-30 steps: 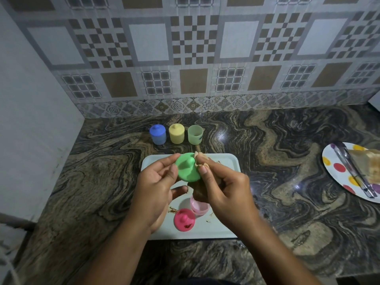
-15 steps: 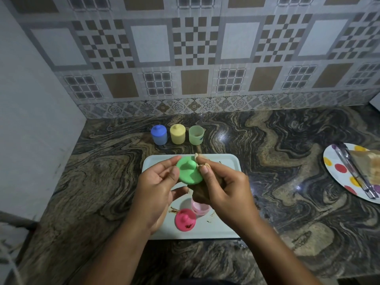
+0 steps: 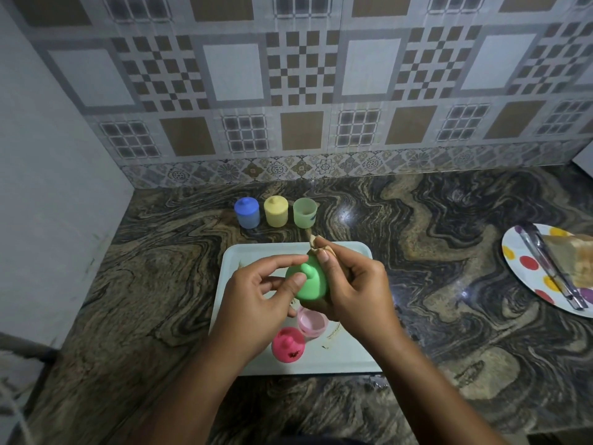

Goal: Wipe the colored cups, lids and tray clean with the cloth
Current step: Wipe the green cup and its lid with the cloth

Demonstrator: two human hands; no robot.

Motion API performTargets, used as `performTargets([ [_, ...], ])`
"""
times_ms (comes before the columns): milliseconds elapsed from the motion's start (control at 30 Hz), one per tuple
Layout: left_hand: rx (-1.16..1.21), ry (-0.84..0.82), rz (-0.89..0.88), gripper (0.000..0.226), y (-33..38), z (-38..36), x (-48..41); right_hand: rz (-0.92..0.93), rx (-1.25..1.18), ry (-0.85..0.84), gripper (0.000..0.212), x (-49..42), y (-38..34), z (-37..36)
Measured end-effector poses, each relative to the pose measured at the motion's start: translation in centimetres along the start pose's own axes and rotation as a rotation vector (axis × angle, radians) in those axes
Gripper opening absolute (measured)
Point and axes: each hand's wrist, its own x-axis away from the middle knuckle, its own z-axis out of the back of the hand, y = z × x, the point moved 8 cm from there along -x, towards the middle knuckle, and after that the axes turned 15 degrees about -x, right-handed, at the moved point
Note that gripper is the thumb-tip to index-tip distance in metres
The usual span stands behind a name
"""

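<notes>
Since a second ago, the green lid [image 3: 307,282] has turned a little between the hands, its knob now facing more toward the camera, while everything on the surface [image 3: 433,284] stays where it was. Both hands are raised together above the pale tray [image 3: 346,358]. The left hand [image 3: 256,300] pinches the lid's edge with thumb and fingers; the right hand [image 3: 356,290] is closed around a tan cloth [image 3: 316,244], pressing it against the lid's far side, with a corner of cloth poking up. This looks like the step of wiping the green lid. Next, it likely needs rotating to reach the rest of its rim, then fitting on the open green cup [image 3: 305,212]. That cup stands behind the tray beside a yellow cup [image 3: 276,211] and a blue cup [image 3: 246,212], both capped. On the tray lie an open pink cup [image 3: 312,322] and a pink lid [image 3: 288,344] marked with dark smears, with brown crumbs nearby, so these and the tray seem still dirty.
</notes>
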Motion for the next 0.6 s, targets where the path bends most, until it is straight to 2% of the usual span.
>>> performTargets([
  [233, -0.157, 0.001, -0.077, 0.023, -0.2, 0.5, -1.1, -0.007, 0.017, -0.019, 0.024, 0.1, -0.4, -0.1],
  [333, -0.135, 0.048, -0.169, 0.027, 0.0, 1.1, -1.5, -0.027, -0.077, -0.006, 0.028, -0.1, -1.2, 0.1],
  [467, -0.111, 0.132, -0.257, 0.019, 0.3, 1.7, -1.4, 0.015, -0.053, -0.020, 0.029, -0.6, -1.9, 0.3],
  [600, -0.244, 0.216, -0.311, 0.018, 0.3, 1.8, -2.3, 0.050, 0.016, -0.025, 0.030, -1.4, -1.4, 0.6],
])
